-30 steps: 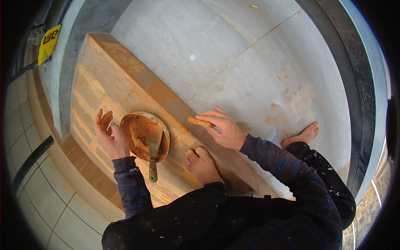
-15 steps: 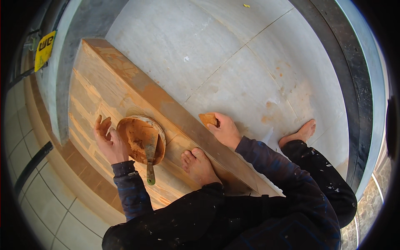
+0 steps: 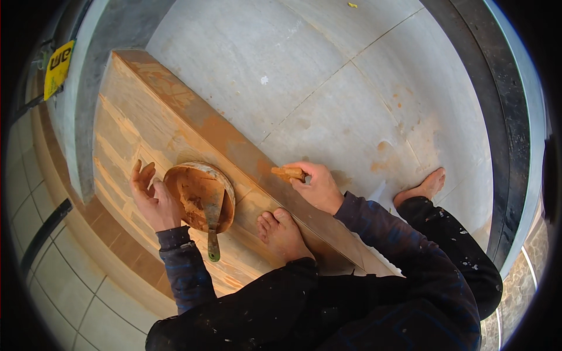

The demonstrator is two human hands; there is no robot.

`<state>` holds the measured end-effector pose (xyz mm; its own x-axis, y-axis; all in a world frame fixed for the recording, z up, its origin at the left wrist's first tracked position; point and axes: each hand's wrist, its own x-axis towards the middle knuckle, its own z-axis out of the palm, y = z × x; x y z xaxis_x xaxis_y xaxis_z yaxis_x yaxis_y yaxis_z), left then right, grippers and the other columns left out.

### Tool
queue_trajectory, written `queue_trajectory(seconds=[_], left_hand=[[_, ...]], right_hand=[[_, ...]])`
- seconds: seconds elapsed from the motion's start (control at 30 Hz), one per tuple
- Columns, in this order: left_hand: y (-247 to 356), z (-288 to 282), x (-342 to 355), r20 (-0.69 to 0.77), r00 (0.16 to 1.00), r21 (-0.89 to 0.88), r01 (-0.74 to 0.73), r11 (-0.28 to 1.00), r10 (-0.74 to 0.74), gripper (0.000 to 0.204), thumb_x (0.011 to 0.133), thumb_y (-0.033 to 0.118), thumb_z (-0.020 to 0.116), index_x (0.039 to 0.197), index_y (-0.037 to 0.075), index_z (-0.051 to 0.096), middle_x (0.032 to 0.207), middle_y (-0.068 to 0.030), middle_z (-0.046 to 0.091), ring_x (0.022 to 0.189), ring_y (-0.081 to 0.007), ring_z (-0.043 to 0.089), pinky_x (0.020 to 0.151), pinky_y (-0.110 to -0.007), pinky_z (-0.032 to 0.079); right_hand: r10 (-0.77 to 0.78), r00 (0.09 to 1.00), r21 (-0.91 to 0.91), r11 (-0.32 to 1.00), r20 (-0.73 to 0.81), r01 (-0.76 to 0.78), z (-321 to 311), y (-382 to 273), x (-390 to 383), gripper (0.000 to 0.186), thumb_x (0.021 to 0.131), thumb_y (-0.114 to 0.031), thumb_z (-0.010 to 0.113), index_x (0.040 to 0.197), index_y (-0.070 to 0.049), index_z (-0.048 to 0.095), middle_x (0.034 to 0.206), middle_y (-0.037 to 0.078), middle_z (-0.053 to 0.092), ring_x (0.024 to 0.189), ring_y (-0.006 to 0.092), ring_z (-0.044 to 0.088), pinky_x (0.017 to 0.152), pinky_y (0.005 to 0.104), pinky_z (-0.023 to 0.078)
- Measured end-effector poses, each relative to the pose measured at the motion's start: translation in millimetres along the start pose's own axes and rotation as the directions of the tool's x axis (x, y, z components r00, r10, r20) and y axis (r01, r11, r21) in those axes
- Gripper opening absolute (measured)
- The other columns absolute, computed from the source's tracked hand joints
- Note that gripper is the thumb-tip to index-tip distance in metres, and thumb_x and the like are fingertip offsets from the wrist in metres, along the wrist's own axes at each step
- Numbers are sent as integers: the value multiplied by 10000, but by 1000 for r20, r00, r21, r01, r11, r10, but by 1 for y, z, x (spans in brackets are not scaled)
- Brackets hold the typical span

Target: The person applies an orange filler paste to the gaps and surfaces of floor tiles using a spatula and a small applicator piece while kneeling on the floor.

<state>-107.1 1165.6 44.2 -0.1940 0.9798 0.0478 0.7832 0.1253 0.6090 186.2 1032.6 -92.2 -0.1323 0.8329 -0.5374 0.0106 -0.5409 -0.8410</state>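
My right hand grips a small orange-brown pad, which could be a sponge; its exact kind is unclear. It is over the edge of a brown wood-look step. Just left of a round bowl, my left hand is open and empty, its stained fingers loosely bent and apart. Orange-brown paste coats the inside of the bowl, which stands on the step. A putty knife rests in it, its green-tipped handle sticking out over the near rim.
One bare foot is on the step, the other on the grey tiled floor, which has orange smears. A grey pillar rises at the left, near a yellow sign. A dark curved border runs along the right.
The pad in my right hand has tilted and moved slightly left, now showing more of its narrow edge. My left hand, the bowl and the putty knife have hardly moved.
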Motion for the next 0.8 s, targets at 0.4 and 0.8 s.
queue_trajectory(seconds=[0.4,0.8], left_hand=[[-18,-10,-4,-2,1000,62,11,998,-11,524,963,-42,466,1476,65,476,1269,-130,650,1189,-216,608,1016,-370,500],[-4,-3,1,1,1000,37,-22,999,22,513,987,-49,470,1486,69,466,1294,-132,645,1205,-214,606,1046,-372,484]], right_hand=[[-470,880,42,883,67,468,27,44,-2,624,810,196,474,1358,-42,653,1402,168,646,1271,320,635,1092,366,491],[-237,969,-423,886,-65,189,50,-13,58,126,891,-95,641,888,30,652,907,212,642,1001,398,602,892,494,484]])
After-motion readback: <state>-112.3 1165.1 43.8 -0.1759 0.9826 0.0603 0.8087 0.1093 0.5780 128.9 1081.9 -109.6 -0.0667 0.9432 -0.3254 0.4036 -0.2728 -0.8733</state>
